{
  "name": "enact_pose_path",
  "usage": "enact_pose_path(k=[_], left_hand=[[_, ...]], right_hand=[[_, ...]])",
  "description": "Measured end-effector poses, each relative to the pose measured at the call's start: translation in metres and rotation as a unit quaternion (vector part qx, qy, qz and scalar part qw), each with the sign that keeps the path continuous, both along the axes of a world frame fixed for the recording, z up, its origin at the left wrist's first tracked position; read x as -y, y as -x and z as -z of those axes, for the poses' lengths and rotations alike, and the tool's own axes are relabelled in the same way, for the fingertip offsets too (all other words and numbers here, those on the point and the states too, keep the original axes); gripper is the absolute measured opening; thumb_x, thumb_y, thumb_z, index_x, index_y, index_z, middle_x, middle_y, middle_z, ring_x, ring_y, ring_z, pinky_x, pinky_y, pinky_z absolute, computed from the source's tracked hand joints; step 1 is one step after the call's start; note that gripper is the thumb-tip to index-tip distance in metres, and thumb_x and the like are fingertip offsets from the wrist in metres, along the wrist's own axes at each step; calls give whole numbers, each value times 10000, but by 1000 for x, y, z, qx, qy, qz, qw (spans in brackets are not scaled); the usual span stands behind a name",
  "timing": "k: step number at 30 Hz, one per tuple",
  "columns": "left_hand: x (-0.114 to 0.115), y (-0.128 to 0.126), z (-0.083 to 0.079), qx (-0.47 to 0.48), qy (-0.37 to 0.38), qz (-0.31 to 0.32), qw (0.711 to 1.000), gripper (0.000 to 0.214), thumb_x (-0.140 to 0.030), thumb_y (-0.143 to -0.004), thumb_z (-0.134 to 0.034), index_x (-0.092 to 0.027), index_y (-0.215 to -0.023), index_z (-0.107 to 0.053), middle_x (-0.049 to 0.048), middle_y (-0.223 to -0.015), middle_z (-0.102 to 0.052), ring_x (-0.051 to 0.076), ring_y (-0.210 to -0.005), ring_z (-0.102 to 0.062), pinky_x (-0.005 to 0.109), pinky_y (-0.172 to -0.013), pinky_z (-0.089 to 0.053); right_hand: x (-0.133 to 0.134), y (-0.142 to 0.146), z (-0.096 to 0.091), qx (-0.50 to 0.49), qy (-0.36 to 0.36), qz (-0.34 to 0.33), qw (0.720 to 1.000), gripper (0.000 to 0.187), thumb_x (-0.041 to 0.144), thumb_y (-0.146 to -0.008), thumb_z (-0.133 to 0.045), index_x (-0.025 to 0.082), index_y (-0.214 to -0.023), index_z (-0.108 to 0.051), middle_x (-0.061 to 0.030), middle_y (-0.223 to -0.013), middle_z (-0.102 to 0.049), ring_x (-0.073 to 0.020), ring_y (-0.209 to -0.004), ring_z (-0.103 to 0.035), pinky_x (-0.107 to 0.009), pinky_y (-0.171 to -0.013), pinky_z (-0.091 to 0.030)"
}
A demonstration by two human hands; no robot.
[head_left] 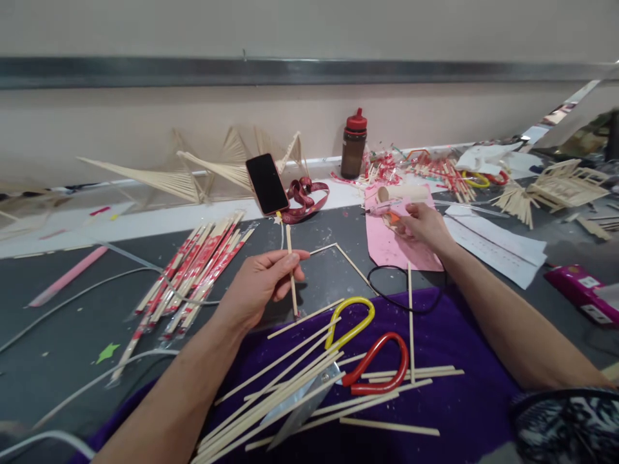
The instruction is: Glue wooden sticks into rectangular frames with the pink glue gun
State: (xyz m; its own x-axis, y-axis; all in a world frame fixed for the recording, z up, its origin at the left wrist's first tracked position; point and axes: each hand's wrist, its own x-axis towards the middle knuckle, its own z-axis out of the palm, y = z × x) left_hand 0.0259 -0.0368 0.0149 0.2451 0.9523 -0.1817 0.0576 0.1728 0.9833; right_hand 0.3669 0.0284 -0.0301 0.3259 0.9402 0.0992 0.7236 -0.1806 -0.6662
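My left hand [271, 277] pinches a single wooden chopstick [291, 270], held nearly upright above the grey table. My right hand [428, 227] is closed at what looks like a glue gun with an orange part [395, 218], over a pink sheet [382, 241]; my fingers hide much of it. Two thin sticks [355, 263] meet at an angle on the table between my hands. Nearer me, scissors [358, 361] with one yellow and one red handle lie among several loose chopsticks [275, 399] on a purple cloth [464, 412].
Paper-wrapped chopsticks [198, 270] lie in a pile on the left. Behind are a phone [267, 183], a red lanyard [307, 200], a bottle [354, 145] and fanned stick structures [227, 171]. A black cord [411, 309] and white cables [159, 277] cross the table.
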Motion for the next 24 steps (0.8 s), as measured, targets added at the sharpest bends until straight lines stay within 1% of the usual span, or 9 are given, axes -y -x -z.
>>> enact_pose_path(k=[2,4,7,10,12,13,16,19,24], left_hand=[[-3,4,-2,-14,-6,-6,1000,311,-401,-754,-650,-144,-920,-704,28,-676,-635,20,-391,-370,179,-377,-224],[-5,8,-2,-25,-11,-12,1000,318,-398,-753,-651,-140,-932,-704,33,-674,-635,21,-393,-377,177,-377,-222],[-8,11,0,-35,-13,-18,999,334,-408,-751,-649,-136,-937,-705,33,-660,-631,26,-391,-375,178,-373,-217],[-11,13,4,-45,-6,-21,999,357,-419,-746,-648,-131,-950,-702,36,-659,-635,34,-396,-379,177,-372,-227],[-13,15,7,-49,3,-15,999,372,-426,-744,-646,-133,-968,-699,35,-664,-636,38,-404,-386,173,-371,-235],[-13,15,8,-51,6,-11,999,375,-428,-744,-646,-135,-972,-698,34,-665,-636,39,-405,-388,171,-370,-237],[-14,18,8,-57,7,-4,998,367,-416,-740,-653,-139,-977,-694,34,-660,-639,33,-400,-382,166,-368,-231],[-14,19,8,-54,13,-3,998,378,-382,-736,-667,-144,-1030,-667,28,-637,-641,25,-385,-371,157,-368,-228],[-15,17,10,-46,30,-5,999,403,-356,-735,-673,-157,-1082,-626,13,-604,-632,31,-368,-388,149,-361,-244]], right_hand=[[1,-2,-1,153,18,8,988,296,401,-771,-537,134,-856,-634,-102,-772,-665,-219,-725,-609,-291,-597,-401],[6,1,-6,263,28,5,965,371,448,-817,-484,120,-873,-649,-154,-876,-660,-257,-792,-604,-314,-617,-385],[19,22,-20,380,-27,-29,924,393,409,-876,-428,107,-1013,-639,-197,-1031,-614,-289,-899,-578,-334,-656,-367],[27,63,-33,382,-51,-181,905,306,300,-918,-386,169,-1041,-635,-131,-1001,-621,-227,-868,-572,-300,-643,-352],[27,96,-35,379,-42,-318,868,303,253,-934,-357,173,-976,-647,-107,-961,-621,-195,-842,-562,-287,-659,-355],[25,112,-33,375,-43,-361,853,293,239,-934,-363,178,-981,-646,-101,-973,-617,-186,-845,-554,-281,-666,-358],[18,149,-22,377,-74,-430,817,270,231,-929,-388,192,-1017,-640,-96,-1006,-603,-192,-885,-533,-278,-656,-363],[11,166,-11,392,-91,-459,792,282,231,-937,-370,183,-986,-643,-98,-981,-596,-206,-875,-526,-285,-645,-371],[6,168,-10,403,-79,-459,788,259,210,-927,-380,153,-971,-629,-114,-942,-602,-209,-855,-532,-288,-642,-371]])
